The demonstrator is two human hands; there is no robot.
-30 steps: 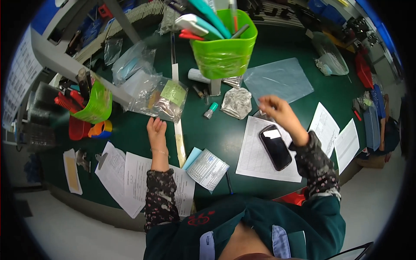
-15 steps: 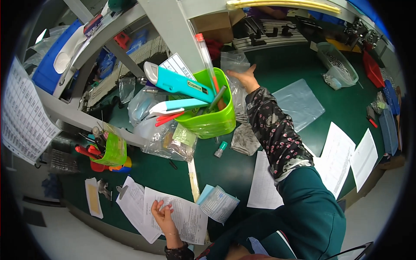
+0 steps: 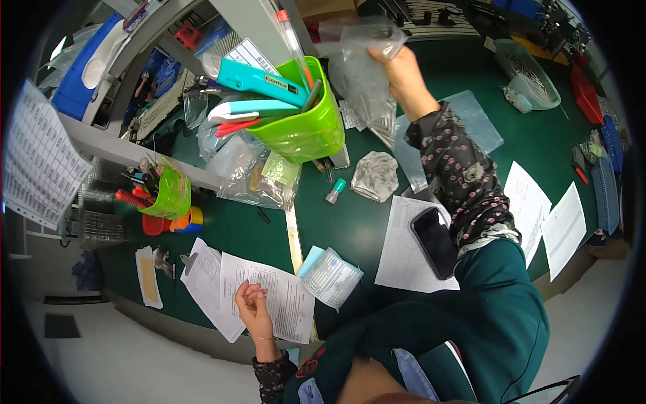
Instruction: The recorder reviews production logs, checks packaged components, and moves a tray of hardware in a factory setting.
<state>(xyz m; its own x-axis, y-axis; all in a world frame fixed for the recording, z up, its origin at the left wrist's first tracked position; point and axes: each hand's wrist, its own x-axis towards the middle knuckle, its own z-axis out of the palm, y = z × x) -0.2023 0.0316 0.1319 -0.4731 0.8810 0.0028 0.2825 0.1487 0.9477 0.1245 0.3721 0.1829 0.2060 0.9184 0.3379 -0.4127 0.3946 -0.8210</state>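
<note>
My right hand (image 3: 402,73) is closed on the top of a clear plastic bag (image 3: 363,74) and holds it up behind the green pen holder (image 3: 306,128). Several thin metal rods (image 3: 382,126) hang at the bottom of the bag. Over a printed sheet (image 3: 286,306) at the lower left is my left hand (image 3: 254,304), empty, its fingers loosely curled and a little apart. A folded slip in a clear sleeve (image 3: 333,279) lies to its right. Below the lifted bag rests a crumpled grey cloth (image 3: 375,176), with a small green-capped bottle (image 3: 336,191) beside it.
A black phone (image 3: 435,242) lies on a printed list (image 3: 397,259) beside my right forearm. Flat clear bags (image 3: 474,118) are behind that arm. A tub of small metal parts (image 3: 528,74) and a red bin (image 3: 587,94) stand far right. A grey shelf post (image 3: 252,27) rises behind the pen holder.
My right hand has closed on the bag and lifted it up, toward the right. The phone and the whole cloth have come into sight. My left hand stays over the sheet, fingers more curled.
</note>
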